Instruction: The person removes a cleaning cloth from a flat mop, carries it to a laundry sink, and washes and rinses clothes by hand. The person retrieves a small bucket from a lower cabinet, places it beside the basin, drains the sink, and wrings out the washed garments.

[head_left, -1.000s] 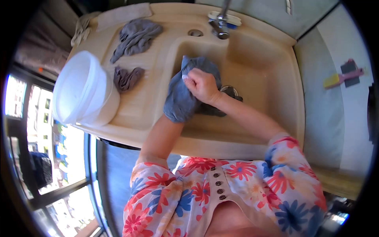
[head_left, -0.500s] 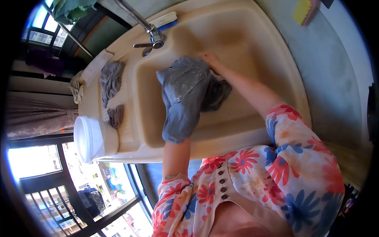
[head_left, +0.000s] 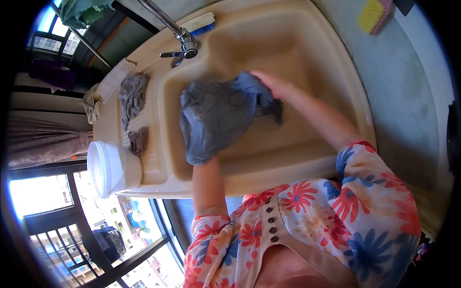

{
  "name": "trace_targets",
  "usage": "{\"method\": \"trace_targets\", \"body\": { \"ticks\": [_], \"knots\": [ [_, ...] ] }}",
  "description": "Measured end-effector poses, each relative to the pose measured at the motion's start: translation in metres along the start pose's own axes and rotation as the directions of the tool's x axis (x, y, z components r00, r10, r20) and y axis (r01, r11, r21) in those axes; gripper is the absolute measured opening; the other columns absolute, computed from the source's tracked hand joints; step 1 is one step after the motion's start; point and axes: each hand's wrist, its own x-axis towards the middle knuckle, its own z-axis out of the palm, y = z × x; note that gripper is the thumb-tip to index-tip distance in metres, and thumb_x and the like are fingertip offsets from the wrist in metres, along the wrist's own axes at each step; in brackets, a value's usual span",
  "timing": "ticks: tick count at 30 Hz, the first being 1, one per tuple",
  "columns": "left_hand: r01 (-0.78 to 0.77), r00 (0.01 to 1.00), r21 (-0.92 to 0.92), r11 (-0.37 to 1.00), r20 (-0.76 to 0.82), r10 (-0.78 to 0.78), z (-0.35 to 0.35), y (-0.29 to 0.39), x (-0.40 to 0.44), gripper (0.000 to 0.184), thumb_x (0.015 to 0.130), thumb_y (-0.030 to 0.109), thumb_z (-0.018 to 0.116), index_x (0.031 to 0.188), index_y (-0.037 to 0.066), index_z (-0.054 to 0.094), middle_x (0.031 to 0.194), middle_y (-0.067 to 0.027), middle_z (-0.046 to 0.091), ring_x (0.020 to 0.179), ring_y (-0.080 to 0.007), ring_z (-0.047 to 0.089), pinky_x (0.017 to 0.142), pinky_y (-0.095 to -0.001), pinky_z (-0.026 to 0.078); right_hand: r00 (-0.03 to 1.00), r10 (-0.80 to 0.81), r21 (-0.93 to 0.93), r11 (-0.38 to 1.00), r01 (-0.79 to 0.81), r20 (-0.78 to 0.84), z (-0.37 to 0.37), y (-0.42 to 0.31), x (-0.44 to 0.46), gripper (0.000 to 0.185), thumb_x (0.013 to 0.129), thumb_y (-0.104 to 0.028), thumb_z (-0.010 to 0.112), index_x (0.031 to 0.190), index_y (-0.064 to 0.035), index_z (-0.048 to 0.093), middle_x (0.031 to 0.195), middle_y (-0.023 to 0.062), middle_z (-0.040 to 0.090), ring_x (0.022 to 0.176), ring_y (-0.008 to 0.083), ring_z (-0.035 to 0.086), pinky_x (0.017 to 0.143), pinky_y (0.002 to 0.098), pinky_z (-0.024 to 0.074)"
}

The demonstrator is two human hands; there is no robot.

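Observation:
A wet grey garment (head_left: 216, 115) with whitish suds on it hangs over the sink basin (head_left: 307, 139). My left forearm (head_left: 208, 185) goes up into the cloth, which covers that whole hand, so its fingers are hidden. At the garment's upper right edge, my right hand (head_left: 271, 82) is closed on a bunched part of the fabric. A dark, loose end of the cloth dangles below the right hand.
A chrome faucet (head_left: 188, 45) rises behind the basin, near a blue-bristled brush (head_left: 201, 25). On the ribbed drainboard lie a crumpled grey cloth (head_left: 133, 98) and a small brownish cloth (head_left: 138, 140). A white bucket (head_left: 113, 168) stands at the front left corner.
The garment and my left arm have shifted slightly left. My right hand has moved a little right and down, pulling the cloth's edge outward so it spreads wider.

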Motion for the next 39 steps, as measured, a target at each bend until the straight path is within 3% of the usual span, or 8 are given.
{"method": "trace_targets", "body": {
  "ticks": [4, 8, 11, 16, 20, 26, 31, 39],
  "knots": [
    [-0.003, 0.977, 0.281, 0.96, -0.203, 0.062, 0.01, -0.033, -0.006, 0.021, 0.087, 0.026, 0.04, 0.091, 0.007, 0.047, 0.091, -0.0041, 0.052, 0.093, -0.0144, 0.046, 0.084, -0.0289, 0.036, 0.692, -0.684, -0.846, 0.21, 0.49, 0.231, 0.094, 0.042, -0.007, 0.022, 0.068, -0.031, 0.057, 0.066, -0.009, 0.06, 0.065, 0.0126, 0.059, 0.058, 0.028, 0.057, 0.055, 0.0377, 0.0446],
    [-0.155, 0.988, 0.779, 0.608, 0.112, 0.108, -0.026, -0.041, 0.008, 0.036, 0.086, 0.026, 0.046, 0.112, 0.002, 0.041, 0.105, -0.0078, 0.049, 0.106, -0.0164, 0.04, 0.094, -0.0298, 0.029, 0.609, -0.781, -0.922, 0.327, 0.21, -0.138, 0.015, 0.065, 0.131, 0.022, 0.075, -0.029, 0.053, 0.067, -0.0082, 0.055, 0.069, 0.0146, 0.058, 0.064, 0.0324, 0.056, 0.054, 0.0429, 0.0405],
    [-0.267, 0.869, -0.019, 0.964, 0.428, 0.249, -0.128, -0.054, 0.04, 0.043, 0.087, 0.028, 0.046, 0.119, 0.001, 0.038, 0.118, -0.011, 0.04, 0.116, -0.0202, 0.031, 0.099, -0.0324, 0.023, 0.663, -0.747, -0.957, 0.152, 0.247, 0.053, 0.091, 0.057, 0.041, 0.033, 0.077, -0.033, 0.052, 0.094, -0.0059, 0.055, 0.097, 0.0201, 0.055, 0.092, 0.0341, 0.052, 0.076, 0.0425, 0.0406],
    [-0.297, 0.76, -0.622, 0.724, 0.305, 0.573, -0.076, -0.058, 0.036, 0.041, 0.09, 0.032, 0.038, 0.118, 0.003, 0.038, 0.115, -0.0094, 0.038, 0.111, -0.022, 0.033, 0.095, -0.0328, 0.027, 0.711, -0.669, -0.955, 0.007, 0.296, 0.216, 0.121, 0.057, 0.03, 0.048, 0.079, -0.039, 0.048, 0.117, -0.0093, 0.047, 0.129, 0.0186, 0.035, 0.122, 0.0358, 0.029, 0.097, 0.0504, 0.0246],
    [-0.001, 0.977, 0.144, 0.99, 0.21, -0.029, -0.052, -0.053, 0.031, 0.025, 0.093, 0.022, 0.03, 0.11, 0.009, 0.043, 0.091, -0.0045, 0.044, 0.082, -0.0134, 0.044, 0.07, -0.0258, 0.041, 0.974, -0.224, -0.894, 0.426, 0.137, 0.042, 0.072, -0.01, 0.073, 0.048, 0.083, -0.044, 0.038, 0.117, -0.0122, 0.047, 0.112, 0.0224, 0.051, 0.11, 0.0372, 0.043, 0.093, 0.0499, 0.0288],
    [-0.5, 0.864, -0.133, 0.856, -0.148, 0.482, -0.045, -0.073, 0.026, 0.023, 0.092, 0.023, 0.033, 0.105, 0.01, 0.046, 0.095, -0.0033, 0.045, 0.087, -0.0133, 0.045, 0.076, -0.0269, 0.039, 0.571, -0.745, -0.879, -0.041, 0.476, 0.344, 0.093, 0.066, 0.013, 0.043, 0.084, -0.045, 0.039, 0.117, -0.0204, 0.051, 0.126, 0.0205, 0.038, 0.124, 0.0305, 0.028, 0.099, 0.0535, 0.0147],
    [-0.147, 0.915, 0.583, 0.799, 0.386, -0.113, -0.022, -0.052, 0.036, 0.018, 0.086, 0.018, 0.043, 0.099, 0.008, 0.05, 0.094, -0.0033, 0.05, 0.085, -0.0153, 0.049, 0.074, -0.029, 0.042, 0.989, -0.121, -0.539, 0.828, 0.151, 0.091, 0.014, -0.013, 0.062, 0.047, 0.082, -0.046, 0.049, 0.109, -0.0079, 0.054, 0.109, 0.0068, 0.057, 0.093, 0.0176, 0.056, 0.085, 0.032, 0.0422],
    [-0.239, 0.914, 0.811, 0.535, 0.373, -0.158, -0.001, -0.041, 0.011, 0.024, 0.078, 0.016, 0.052, 0.099, 0.005, 0.052, 0.095, -0.009, 0.054, 0.087, -0.0219, 0.052, 0.077, -0.0334, 0.043, 0.936, 0.024, 0.115, 0.991, -0.069, 0.351, -0.04, 0.009, 0.018, 0.051, 0.078, -0.032, 0.063, 0.116, -0.0031, 0.046, 0.11, 0.0073, 0.055, 0.095, 0.0163, 0.055, 0.087, 0.0314, 0.0438]
  ]
}}
